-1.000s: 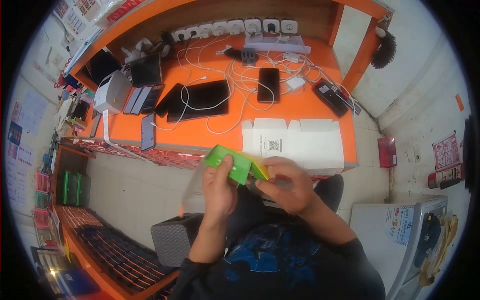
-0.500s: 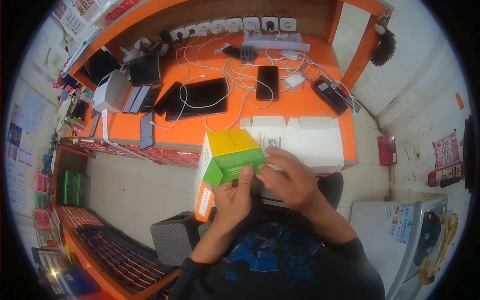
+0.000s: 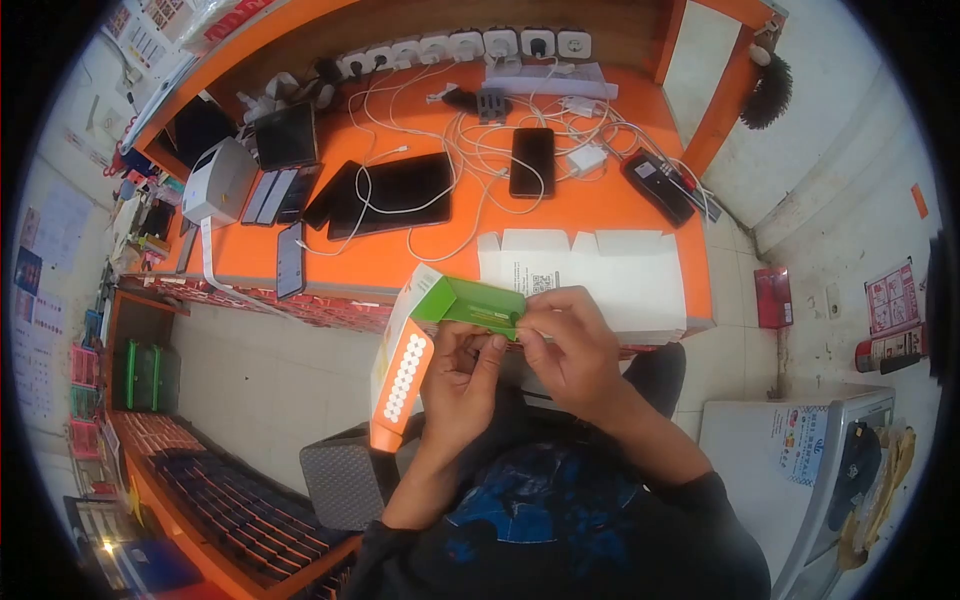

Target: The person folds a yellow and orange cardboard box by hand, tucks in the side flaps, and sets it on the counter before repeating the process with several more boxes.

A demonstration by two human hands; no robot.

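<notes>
I hold a partly folded printed cardboard box [image 3: 472,306] in front of my body, its green panel turned up and its white edge to the left. An orange flap [image 3: 404,378] with rows of white dots hangs down at its left. My left hand [image 3: 462,372] grips the green panel's lower edge, thumb on top and fingers curled beneath. At the right end of that panel, my right hand [image 3: 572,342] pinches the corner between thumb and fingers. Beyond the box, a flattened white carton [image 3: 620,280] with printed text lies on the orange desk [image 3: 380,262].
Tablets [image 3: 405,195], a black phone [image 3: 532,162], a card terminal [image 3: 658,190] and tangled white cables [image 3: 480,150] cover the desk. A white label printer [image 3: 218,182] stands at left. Below are a grey textured bin [image 3: 345,480] and, at right, a small white fridge [image 3: 745,450].
The box has tilted and shifted left and down. Its yellow face has turned out of view, and more of the orange flap shows. Both hands keep their hold near the green panel.
</notes>
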